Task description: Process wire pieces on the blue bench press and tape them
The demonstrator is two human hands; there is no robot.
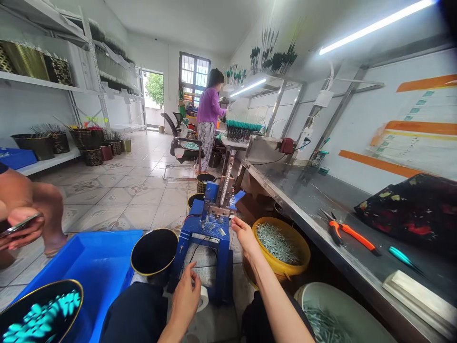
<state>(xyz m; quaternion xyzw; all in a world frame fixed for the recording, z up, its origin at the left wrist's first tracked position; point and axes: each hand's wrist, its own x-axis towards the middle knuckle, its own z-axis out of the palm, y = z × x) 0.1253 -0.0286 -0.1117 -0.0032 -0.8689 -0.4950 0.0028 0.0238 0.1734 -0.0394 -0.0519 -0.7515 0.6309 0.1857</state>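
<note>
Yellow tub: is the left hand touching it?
Apart: in the head view, the blue machine stands between the left hand and the yellow tub.

Blue steel machine frame (210, 226)

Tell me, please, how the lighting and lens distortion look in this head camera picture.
In the head view, the ceiling tube light glares at upper right, the wide lens bows the shelves and the steel table edge, and the left hand and right hand look reasonably sharp.
</note>
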